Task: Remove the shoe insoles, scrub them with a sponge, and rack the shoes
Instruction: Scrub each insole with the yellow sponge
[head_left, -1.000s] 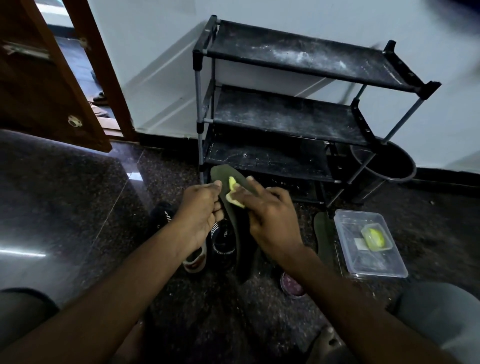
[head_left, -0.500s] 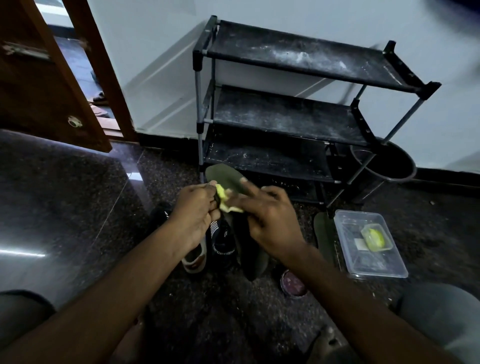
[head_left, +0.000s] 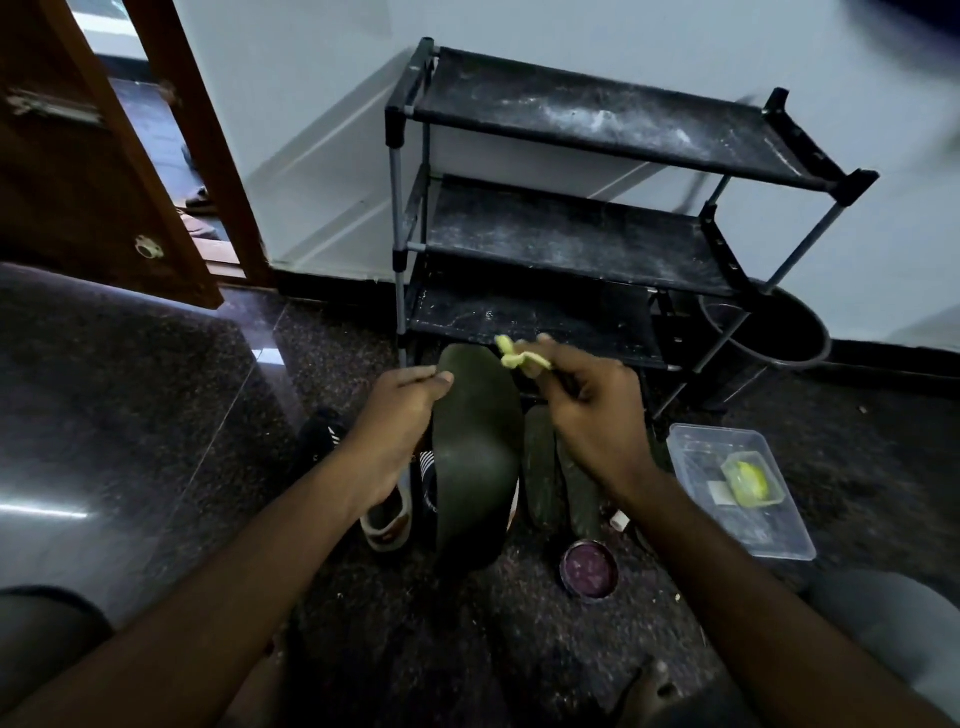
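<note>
Insole cleaning on a dark stone floor: the left grip (head_left: 402, 415) pinches the edge of a dark green insole (head_left: 478, 457), held upright over shoes (head_left: 387, 519) in front of a black three-tier shoe rack (head_left: 571, 234). The right grip (head_left: 592, 415) pinches a yellow sponge (head_left: 514, 356) by the insole's top end; contact cannot be told. A clear plastic container (head_left: 779, 530) sits at right.

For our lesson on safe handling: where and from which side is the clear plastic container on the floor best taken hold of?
Probably grip the left long wall of the clear plastic container, coming down from above on the side nearest the right hand. It lies flat and open-topped, and the yellow-green tub inside sits toward the right wall, leaving the left bare.
</note>
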